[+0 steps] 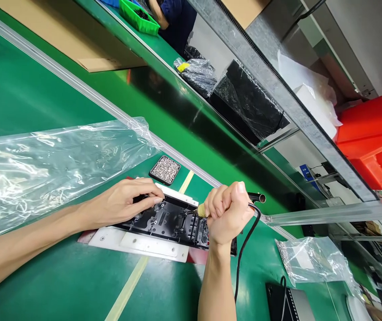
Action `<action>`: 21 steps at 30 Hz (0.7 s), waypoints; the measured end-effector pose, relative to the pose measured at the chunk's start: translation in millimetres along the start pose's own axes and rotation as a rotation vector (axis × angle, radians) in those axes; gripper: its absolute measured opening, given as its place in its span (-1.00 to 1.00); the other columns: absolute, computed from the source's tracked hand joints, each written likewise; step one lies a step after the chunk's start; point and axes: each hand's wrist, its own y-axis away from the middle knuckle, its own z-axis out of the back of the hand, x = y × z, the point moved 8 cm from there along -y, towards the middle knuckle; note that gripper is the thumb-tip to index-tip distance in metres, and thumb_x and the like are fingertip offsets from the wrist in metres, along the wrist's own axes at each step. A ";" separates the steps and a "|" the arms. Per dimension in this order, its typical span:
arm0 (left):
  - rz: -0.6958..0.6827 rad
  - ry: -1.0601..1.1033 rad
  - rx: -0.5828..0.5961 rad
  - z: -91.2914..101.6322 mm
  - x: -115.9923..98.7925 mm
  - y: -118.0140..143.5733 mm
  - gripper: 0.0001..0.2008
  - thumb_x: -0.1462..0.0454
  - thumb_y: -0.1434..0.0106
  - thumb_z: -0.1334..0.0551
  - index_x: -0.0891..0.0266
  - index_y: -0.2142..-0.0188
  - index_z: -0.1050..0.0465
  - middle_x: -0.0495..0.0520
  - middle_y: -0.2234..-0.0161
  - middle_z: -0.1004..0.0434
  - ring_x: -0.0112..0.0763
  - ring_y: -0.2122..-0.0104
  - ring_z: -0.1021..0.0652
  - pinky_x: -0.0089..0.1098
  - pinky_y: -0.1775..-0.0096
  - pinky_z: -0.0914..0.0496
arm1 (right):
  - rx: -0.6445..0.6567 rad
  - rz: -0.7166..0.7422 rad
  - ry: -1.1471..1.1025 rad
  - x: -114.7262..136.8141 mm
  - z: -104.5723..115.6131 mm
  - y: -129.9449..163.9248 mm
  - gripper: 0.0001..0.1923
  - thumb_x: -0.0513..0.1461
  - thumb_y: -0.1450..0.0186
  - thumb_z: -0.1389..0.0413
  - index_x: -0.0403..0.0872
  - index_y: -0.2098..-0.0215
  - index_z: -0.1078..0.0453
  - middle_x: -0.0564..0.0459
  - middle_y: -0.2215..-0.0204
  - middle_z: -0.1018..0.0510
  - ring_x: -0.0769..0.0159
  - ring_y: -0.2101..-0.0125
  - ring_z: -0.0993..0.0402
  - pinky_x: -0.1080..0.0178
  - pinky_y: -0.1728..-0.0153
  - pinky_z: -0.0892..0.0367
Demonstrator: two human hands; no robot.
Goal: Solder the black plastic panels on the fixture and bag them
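Corded tool (pixel 201 211) fills the clenched right hand (pixel 227 211).

This was a factory assembly workshop: a green desk (pixel 167 296) ran beneath the fingers (pixel 215 203), the right ones gripping a corded hand tool (pixel 201 211); beyond them were a tray (pixel 160 179) of small metal parts (pixel 166 169) and, farther off, a co-worker (pixel 179 26) beside a green plastic bin (pixel 149 29).
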 end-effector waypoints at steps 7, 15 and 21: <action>-0.008 0.000 -0.006 1.1 -1.9 -0.3 -0.69 0.08 -0.57 -0.13 0.16 0.07 -0.62 0.03 0.25 -0.60 -0.40 0.28 -0.54 -0.36 0.17 -0.36 | 0.008 -0.009 0.007 0.5 -2.5 -0.4 -0.45 -0.10 -0.44 -0.13 -0.03 0.64 -0.03 0.27 0.77 -0.04 0.55 0.77 0.06 0.45 0.77 0.00; -0.001 0.000 0.006 0.7 -2.4 -1.2 -0.70 0.09 -0.58 -0.13 0.13 0.07 -0.60 -0.01 0.26 -0.59 -0.43 0.28 -0.52 -0.36 0.16 -0.32 | 0.010 0.017 0.035 2.4 -2.5 -2.4 -0.44 -0.11 -0.47 -0.09 -0.04 0.63 -0.02 0.27 0.77 -0.04 0.57 0.76 0.07 0.45 0.76 -0.02; -0.010 0.008 0.003 1.0 -3.8 -1.9 -0.71 0.09 -0.58 -0.13 0.13 0.08 -0.60 -0.02 0.26 -0.58 -0.45 0.29 -0.52 -0.36 0.15 -0.32 | 0.001 0.015 0.050 1.8 -1.2 -1.9 -0.45 -0.11 -0.47 -0.07 -0.04 0.63 -0.03 0.28 0.76 -0.04 0.56 0.76 0.07 0.45 0.76 -0.04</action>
